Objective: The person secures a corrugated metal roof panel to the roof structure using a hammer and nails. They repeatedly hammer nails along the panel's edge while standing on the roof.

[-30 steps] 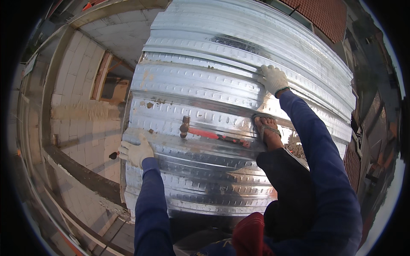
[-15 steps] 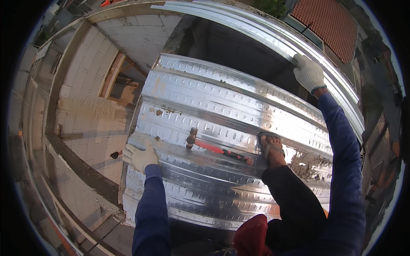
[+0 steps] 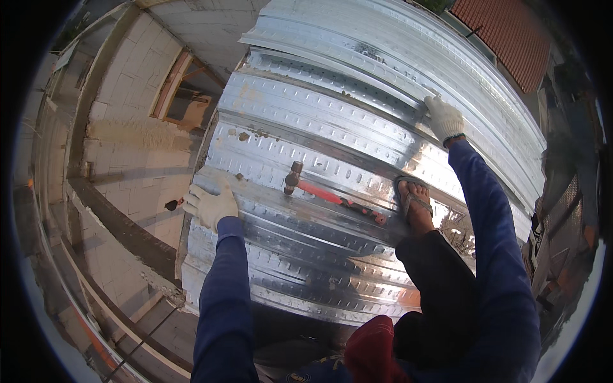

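My gloved left hand rests on the left end of the laid ribbed metal decking, thumb and fingers spread. A small dark-and-red thing shows beside its fingertips; I cannot tell whether they touch it. At the far right, my gloved right hand is closed on the near edge of a loose metal decking sheet. That sheet's near edge lies over or against the far rib of the laid decking. Between my hands a hammer with a red and black handle lies on the decking, its head toward the left.
My sandalled foot stands on the decking by the hammer's handle end. Dried mortar debris lies right of it. Left of the decking is a drop beside a block wall and a concrete beam. A tiled roof stands beyond.
My right hand has drawn the loose sheet nearer, and it now covers the dark gap beyond the laid decking. My left hand stays at the decking's left end.
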`<state>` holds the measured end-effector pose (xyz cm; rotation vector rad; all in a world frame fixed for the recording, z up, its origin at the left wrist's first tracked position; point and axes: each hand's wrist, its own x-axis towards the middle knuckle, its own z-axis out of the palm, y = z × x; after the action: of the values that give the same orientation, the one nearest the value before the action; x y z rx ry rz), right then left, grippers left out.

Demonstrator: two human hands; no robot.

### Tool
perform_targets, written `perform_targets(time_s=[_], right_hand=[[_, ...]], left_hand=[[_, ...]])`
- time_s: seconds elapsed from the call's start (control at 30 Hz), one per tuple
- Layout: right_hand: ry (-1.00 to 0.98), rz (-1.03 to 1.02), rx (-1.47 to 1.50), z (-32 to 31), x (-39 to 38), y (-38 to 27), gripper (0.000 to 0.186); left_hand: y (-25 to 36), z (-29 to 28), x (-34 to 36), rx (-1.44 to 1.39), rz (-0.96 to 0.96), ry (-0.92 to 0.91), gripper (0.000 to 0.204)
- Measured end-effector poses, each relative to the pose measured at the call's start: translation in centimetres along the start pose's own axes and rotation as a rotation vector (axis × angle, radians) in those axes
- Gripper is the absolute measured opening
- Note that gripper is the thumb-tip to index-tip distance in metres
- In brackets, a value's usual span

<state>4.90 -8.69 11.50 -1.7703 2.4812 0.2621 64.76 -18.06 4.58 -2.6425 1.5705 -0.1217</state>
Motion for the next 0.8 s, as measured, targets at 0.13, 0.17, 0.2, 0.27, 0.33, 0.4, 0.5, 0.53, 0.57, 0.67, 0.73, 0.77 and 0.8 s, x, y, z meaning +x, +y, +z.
perform_targets(time_s=[0.13,0.17,0.2,0.27,0.33,0.4,0.5,0.53,0.57,0.67,0.73,0.77,0.8], right_hand=[[0.269,-0.053,-0.111,-7.3,-0.2,6.3,0.035],[0.121,0.007,-0.169,-10.8,1.1,5.0,0.036],[0.257,-0.039,-0.251,-10.9,1.6,8.2,0.047],[0.289,-0.060,-0.099,-12.1,2.3,12.9,0.046],[0.306,-0.117,0.073,-12.7,1.7,14.8,0.047],[0.246,-0.164,0.066,-16.9,1.7,8.8,0.046],[0.288,-0.172,-0.272,-9.9,1.0,10.0,0.037],[0.183,-0.145,-0.251,-8.7,0.8,8.4,0.037],[0.082,-0.127,-0.222,-7.5,0.7,5.8,0.037],[-0.012,-0.109,-0.178,-0.5,-0.4,4.0,0.034],[0.052,-0.060,-0.120,3.6,-1.4,4.0,0.034],[0.033,-0.017,-0.101,3.5,-1.1,3.1,0.037],[0.014,0.029,-0.081,3.6,-1.0,2.0,0.040]], left_hand=[[1.6,-2.2,-1.5,-0.063,0.022,-0.150,0.098],[0.6,-1.7,-1.2,-0.050,0.018,-0.129,0.099],[0.8,-0.9,-1.3,-0.050,0.029,-0.106,0.100],[1.0,-0.4,-1.7,-0.033,0.038,-0.087,0.102],[1.3,-0.3,-1.7,-0.028,0.044,-0.108,0.103],[-0.8,1.0,-0.2,-0.052,0.056,-0.009,0.101],[0.6,0.5,-1.5,-0.082,0.070,-0.014,0.100],[0.7,-0.1,-1.5,-0.081,0.055,-0.023,0.101],[0.0,-0.3,-1.1,-0.072,0.047,-0.012,0.101],[0.5,0.0,-1.0,-0.068,0.052,-0.032,0.102],[1.6,-1.0,-1.8,-0.060,0.056,-0.080,0.102],[1.4,-0.7,-1.5,-0.048,0.057,-0.064,0.101],[0.6,-0.2,-0.8,-0.036,0.059,-0.048,0.100]])
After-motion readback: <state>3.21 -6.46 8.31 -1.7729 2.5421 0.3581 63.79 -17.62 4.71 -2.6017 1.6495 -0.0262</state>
